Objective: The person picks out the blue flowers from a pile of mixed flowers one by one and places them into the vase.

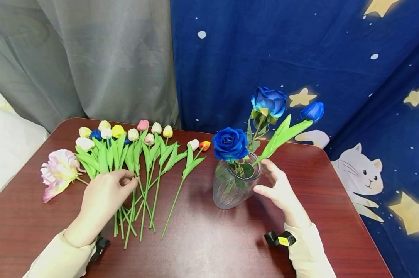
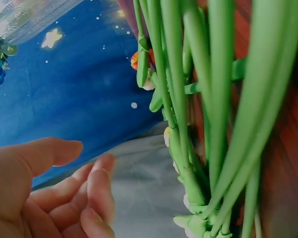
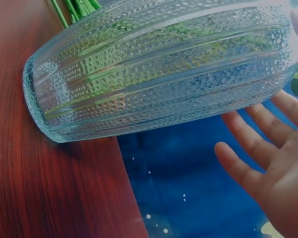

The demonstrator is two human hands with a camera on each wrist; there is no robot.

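Observation:
A clear textured glass vase stands upright on the table, holding two blue roses and a blue tulip that leans right. My right hand is beside the vase's right side near the rim, thumb in front, fingers spread and fairly straight behind. The right wrist view shows fingertips right at the glass. Over a spread of artificial tulips on the left is my left hand, fingers loosely bent. In the left wrist view nothing sits between its thumb and fingers, and green stems are beside it.
A large pale pink and yellow flower lies at the far left of the tulips. One white tulip and an orange-red tulip lie between the bunch and the vase. Grey and blue curtains hang behind the brown table.

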